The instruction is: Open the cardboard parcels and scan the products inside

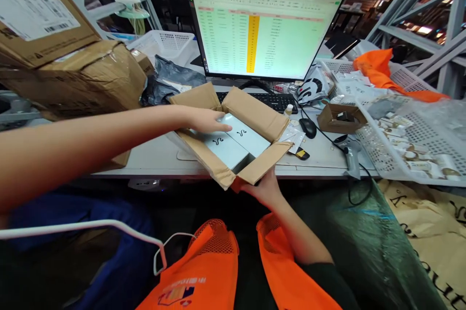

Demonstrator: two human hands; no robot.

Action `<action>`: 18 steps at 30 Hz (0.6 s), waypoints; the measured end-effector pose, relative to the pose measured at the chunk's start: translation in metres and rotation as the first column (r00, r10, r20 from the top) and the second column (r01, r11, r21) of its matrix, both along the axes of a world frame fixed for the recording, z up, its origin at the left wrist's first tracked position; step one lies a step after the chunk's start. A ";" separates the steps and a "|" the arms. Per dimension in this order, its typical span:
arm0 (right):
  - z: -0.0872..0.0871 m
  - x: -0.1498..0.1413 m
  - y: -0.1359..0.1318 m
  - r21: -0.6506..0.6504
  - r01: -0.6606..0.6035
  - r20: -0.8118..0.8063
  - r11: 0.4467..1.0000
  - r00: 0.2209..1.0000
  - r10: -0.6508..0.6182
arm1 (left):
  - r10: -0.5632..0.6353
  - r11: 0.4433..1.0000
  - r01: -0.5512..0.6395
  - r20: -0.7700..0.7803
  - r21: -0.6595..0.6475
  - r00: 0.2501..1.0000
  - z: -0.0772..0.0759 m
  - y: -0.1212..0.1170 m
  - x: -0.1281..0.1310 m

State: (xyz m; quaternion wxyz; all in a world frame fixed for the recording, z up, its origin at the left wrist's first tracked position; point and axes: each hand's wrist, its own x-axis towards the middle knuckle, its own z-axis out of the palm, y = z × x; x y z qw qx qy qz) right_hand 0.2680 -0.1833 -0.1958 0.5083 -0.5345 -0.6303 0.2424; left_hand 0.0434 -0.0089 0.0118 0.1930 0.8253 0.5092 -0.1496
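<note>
Bright orange vest panels [214, 271] hang closest to my view, and past them I have an open brown cardboard carton [255, 113] at the front edge of a white desk [145, 154], its near corner jutting over, just short of a black keyboard [278, 102]. Two pale, flat-lidded boxes with black squiggle marks [251, 135] sit side by side inside, with a dark gap at the near end. My left hand [207, 120] reaches over the far-left side, fingers extended across the lids; I can't tell whether it grips or merely rests. My right hand [268, 188] is clamped on the carton's near lower corner, its fingers partly hidden underneath.

I'd judge the carton light to moderate in weight, its walls fairly stiff but the flaps floppy and creased, so I'd trust the bottom corners and never a flap. The pale boxes look rigid and smooth, perhaps slippery, with edges that could dent; I'd take each by its long sides, using the near gap for fingertip room.
</note>
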 end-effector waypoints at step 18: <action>-0.019 -0.149 0.032 -0.043 -0.090 0.289 0.995 0.952 0.099 | 0.313 0.779 -0.470 0.393 0.415 0.865 -0.003 -0.031 -0.024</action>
